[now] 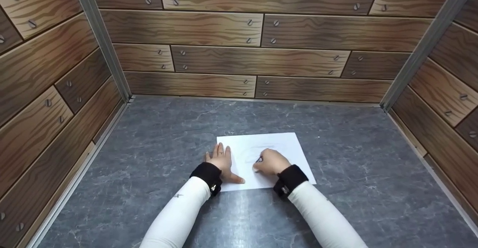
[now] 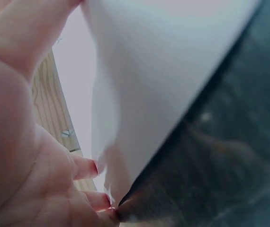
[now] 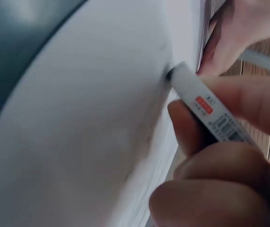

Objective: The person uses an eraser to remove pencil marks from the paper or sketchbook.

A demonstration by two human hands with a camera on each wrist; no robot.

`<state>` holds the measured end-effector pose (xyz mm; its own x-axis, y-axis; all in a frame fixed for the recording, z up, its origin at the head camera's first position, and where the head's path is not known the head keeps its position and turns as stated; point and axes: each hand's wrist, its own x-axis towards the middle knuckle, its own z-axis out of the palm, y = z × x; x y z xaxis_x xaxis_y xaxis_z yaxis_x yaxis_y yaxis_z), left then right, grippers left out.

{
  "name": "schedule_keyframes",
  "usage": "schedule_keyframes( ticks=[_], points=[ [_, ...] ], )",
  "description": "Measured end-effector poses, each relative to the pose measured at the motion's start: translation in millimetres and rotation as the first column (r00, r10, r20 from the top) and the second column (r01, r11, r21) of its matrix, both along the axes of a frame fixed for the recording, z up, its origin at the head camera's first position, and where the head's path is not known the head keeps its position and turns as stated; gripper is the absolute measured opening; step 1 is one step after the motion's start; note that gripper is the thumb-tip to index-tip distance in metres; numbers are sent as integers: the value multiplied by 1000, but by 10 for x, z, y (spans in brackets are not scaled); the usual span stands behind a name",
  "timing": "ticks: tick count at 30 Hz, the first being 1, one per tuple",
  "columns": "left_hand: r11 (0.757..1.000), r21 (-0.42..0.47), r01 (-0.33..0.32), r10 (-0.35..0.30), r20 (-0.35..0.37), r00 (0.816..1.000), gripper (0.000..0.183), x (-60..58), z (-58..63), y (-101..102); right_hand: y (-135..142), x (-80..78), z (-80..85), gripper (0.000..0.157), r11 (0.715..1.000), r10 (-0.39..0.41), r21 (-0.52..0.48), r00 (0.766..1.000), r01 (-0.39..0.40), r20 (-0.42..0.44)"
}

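A white sheet of paper (image 1: 276, 141) lies on the grey surface, with faint grey lines in its upper middle. My left hand (image 1: 223, 164) rests spread over the sheet's left edge, its thumb out on the paper. In the left wrist view its fingertips (image 2: 104, 201) reach the paper's edge. My right hand (image 1: 274, 161) is curled above the middle of the sheet and grips a marker (image 3: 206, 106). White-barrelled, with a red label patch and a barcode, the marker points its dark tip at the paper. Its rear end is hidden in the hand.
Dark marbled table surface (image 1: 160, 158) surrounds the sheet. Wood-plank-patterned walls (image 1: 216, 61) stand at the back and both sides, with grey metal posts (image 1: 101, 27) in the corners. Both wrists wear black straps (image 1: 293, 179) over white sleeves.
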<state>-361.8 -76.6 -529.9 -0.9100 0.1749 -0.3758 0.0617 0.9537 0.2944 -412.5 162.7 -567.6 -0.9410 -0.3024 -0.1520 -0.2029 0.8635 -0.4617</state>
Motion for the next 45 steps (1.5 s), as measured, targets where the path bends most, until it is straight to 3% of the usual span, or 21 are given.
schedule_keyframes(
  ticks=[4,6,11,14,18,21,23,26,29,33,37,43,45],
  points=[
    [1000,-5,-2,2,11,1000,146,-8,8,14,162,-30,28,37,991,-106,70,993,110,-57],
    [1000,-7,-4,4,6,1000,146,-6,15,14,178,-54,34,44,988,-111,101,990,120,-88],
    [1000,-10,-5,5,-14,1000,144,18,20,8,31,-83,12,48,998,4,69,999,-1,-46],
    [1000,-11,2,-2,-9,1000,144,24,16,10,-2,-75,10,43,999,20,37,1000,-20,-11],
    [1000,-13,5,-4,12,1000,145,8,4,14,121,-88,39,38,994,-75,75,997,77,-36],
    [1000,-21,5,-5,25,1000,147,-10,-12,14,215,-120,49,43,984,-125,117,989,133,-72],
    [999,-32,9,-8,30,1000,148,-18,-21,12,217,-139,40,47,985,-108,127,991,117,-82],
    [999,-40,14,-13,22,1000,148,-20,-33,6,131,-160,10,50,995,-25,99,999,30,-45],
    [999,-39,24,-24,17,1000,148,-13,-35,3,60,-160,-6,46,998,19,61,1000,-19,1],
    [1000,-21,23,-23,22,1000,148,0,-31,7,145,-158,9,38,995,-50,89,998,52,-31],
    [1000,-4,16,-16,19,1000,147,-1,-16,12,279,-186,42,44,983,-114,132,989,126,-98],
    [1000,-16,7,-8,-9,1000,145,4,-7,24,65,-162,31,51,995,9,100,998,-3,-58],
    [1000,-21,7,-8,-8,1000,144,10,-4,31,-18,-130,28,49,996,9,87,1000,-7,-26]
  ],
)
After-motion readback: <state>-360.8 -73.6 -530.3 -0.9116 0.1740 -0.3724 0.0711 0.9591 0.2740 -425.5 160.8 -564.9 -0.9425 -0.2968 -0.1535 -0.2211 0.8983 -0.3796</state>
